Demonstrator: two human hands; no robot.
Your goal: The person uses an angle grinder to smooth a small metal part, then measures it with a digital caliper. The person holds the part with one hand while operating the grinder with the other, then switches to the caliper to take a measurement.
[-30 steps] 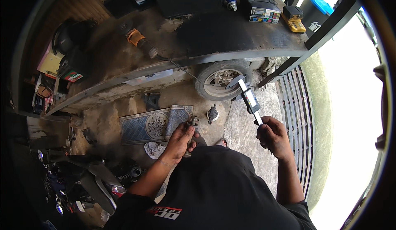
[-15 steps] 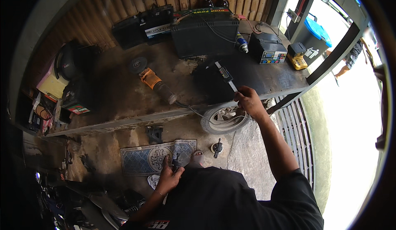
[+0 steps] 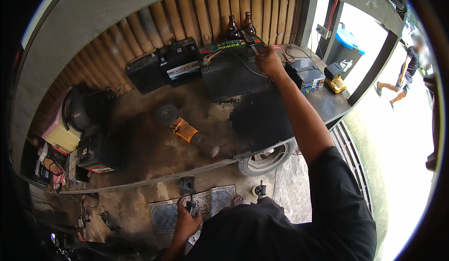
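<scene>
My right hand (image 3: 271, 65) reaches out over the workbench, closed around the end of a digital caliper (image 3: 251, 42). The caliper is over the top of a large black battery (image 3: 224, 78), near two brown glass bottles (image 3: 248, 23); I cannot tell if it touches the battery. Low in front of the bench, my left hand (image 3: 188, 224) is closed on a small dark metal part with a thin stem (image 3: 191, 203). Its exact kind is not clear. Below that hand is a patterned mat (image 3: 161, 216) on the floor.
An orange angle grinder (image 3: 187, 132) lies mid-bench, its cord running right past a wheel (image 3: 262, 163) underneath. More batteries (image 3: 180, 67) stand at the back. A black charger box (image 3: 304, 76) and yellow tool battery (image 3: 336, 83) sit right. A person (image 3: 407, 67) walks outside.
My right hand has lifted the caliper off the black patch on the bench and carried it back to above the large battery. My left hand still holds the metal part. The view has shifted.
</scene>
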